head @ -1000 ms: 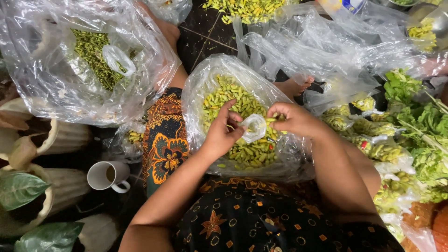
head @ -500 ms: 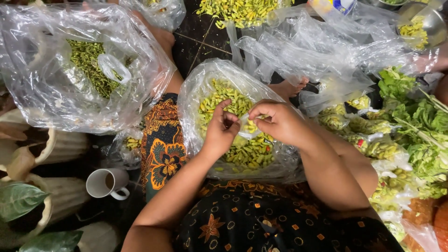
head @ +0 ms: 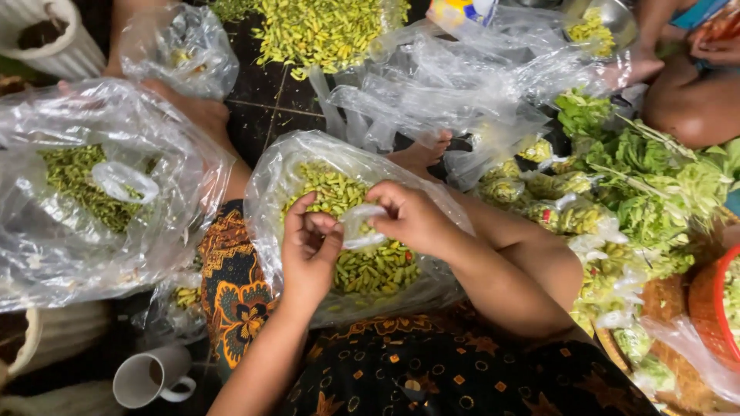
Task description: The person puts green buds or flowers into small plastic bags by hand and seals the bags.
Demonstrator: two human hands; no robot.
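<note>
Your right hand [head: 412, 219] pinches a small clear bag [head: 361, 225] over the bag of green buds [head: 362, 270]. Your left hand [head: 308, 246] curls, fingers together, beside it. Keep it low so buds fall inside.

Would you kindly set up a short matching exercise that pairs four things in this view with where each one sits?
Things:
1. white mug
2. small clear bag
3. leafy greens
4. red basket

Places:
A. piled at the right, above the basket
B. between the left hand and right hand
C. bottom left, on the floor
D. at the right edge, partly cut off

Pairs: 1-C, 2-B, 3-A, 4-D
</note>
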